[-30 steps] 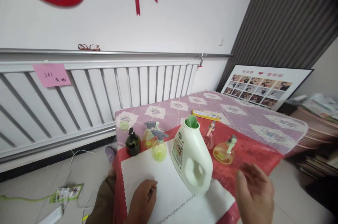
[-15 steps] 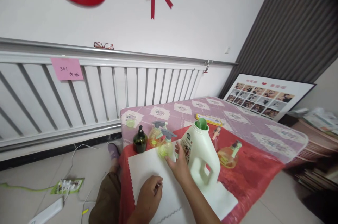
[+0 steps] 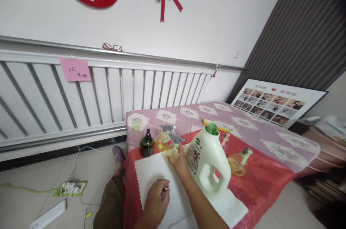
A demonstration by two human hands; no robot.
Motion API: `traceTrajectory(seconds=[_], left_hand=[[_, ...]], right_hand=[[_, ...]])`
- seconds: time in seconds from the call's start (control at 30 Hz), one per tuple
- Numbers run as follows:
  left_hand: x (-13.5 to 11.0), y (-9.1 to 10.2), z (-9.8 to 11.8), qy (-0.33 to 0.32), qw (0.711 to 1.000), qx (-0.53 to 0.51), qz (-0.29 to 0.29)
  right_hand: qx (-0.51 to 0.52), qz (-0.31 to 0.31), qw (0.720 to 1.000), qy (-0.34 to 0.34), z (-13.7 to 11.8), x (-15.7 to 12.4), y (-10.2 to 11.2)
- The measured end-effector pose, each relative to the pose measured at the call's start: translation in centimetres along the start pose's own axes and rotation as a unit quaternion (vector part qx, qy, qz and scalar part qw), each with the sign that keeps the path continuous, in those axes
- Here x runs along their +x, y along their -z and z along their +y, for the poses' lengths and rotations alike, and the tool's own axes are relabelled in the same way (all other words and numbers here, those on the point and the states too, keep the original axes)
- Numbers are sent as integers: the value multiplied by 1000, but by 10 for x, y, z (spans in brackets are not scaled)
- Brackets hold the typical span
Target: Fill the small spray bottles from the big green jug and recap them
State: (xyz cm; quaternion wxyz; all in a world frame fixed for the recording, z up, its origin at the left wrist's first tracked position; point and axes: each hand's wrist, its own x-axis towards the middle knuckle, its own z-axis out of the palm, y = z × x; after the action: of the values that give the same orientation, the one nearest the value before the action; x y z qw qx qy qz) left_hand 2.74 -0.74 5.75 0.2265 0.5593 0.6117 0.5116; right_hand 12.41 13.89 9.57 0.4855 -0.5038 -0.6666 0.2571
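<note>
My right hand (image 3: 178, 160) is closed around a small clear spray bottle (image 3: 173, 149) with a grey trigger head and yellowish contents. The bottle stands at the back of a white sheet (image 3: 151, 167) with a zigzag edge. My left hand (image 3: 157, 197) is curled over the same sheet, and nothing shows between its fingers. Just right of my right hand is a large pale green jug (image 3: 209, 157) with a handle and a green spout. Behind the gripped bottle stands a similar spray bottle (image 3: 162, 140). A dark green pump bottle (image 3: 147, 145) is at the left.
A spray bottle with a pale green head (image 3: 240, 162) and a pink-topped one (image 3: 225, 140) stand right of the jug on a red cloth (image 3: 259, 182). Farther back lie a yellow package (image 3: 216, 125) and a green cap (image 3: 136, 126). A radiator (image 3: 135, 88) lines the wall.
My right hand has moved from open beside the jug onto the spray bottle and closed around it. My left hand stays curled. The view has shifted slightly.
</note>
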Motion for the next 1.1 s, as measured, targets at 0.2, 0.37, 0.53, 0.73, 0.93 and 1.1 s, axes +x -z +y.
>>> traceTrajectory(seconds=[0.2, 0.37, 0.53, 0.73, 0.93, 1.1], left_hand=[[-5, -5, -6, -15, 1000, 1, 18], [-8, -6, -4, -35, 996, 64, 55], [-10, -7, -7, -70, 990, 111, 53], [-9, -7, -12, -93, 986, 132, 38], [-8, -5, -8, -89, 986, 142, 21], [-8, -6, -8, -117, 979, 161, 42]], right_hand=[[-7, -12, 1000, -13, -6, -12, 13], [-20, -27, 998, -46, -22, -42, 30], [-18, -46, 996, -68, -41, -77, 41], [2, -78, 995, -69, -57, -102, 41], [44, -92, 990, -100, -58, -110, 44], [94, -27, 987, -128, -55, -106, 45]])
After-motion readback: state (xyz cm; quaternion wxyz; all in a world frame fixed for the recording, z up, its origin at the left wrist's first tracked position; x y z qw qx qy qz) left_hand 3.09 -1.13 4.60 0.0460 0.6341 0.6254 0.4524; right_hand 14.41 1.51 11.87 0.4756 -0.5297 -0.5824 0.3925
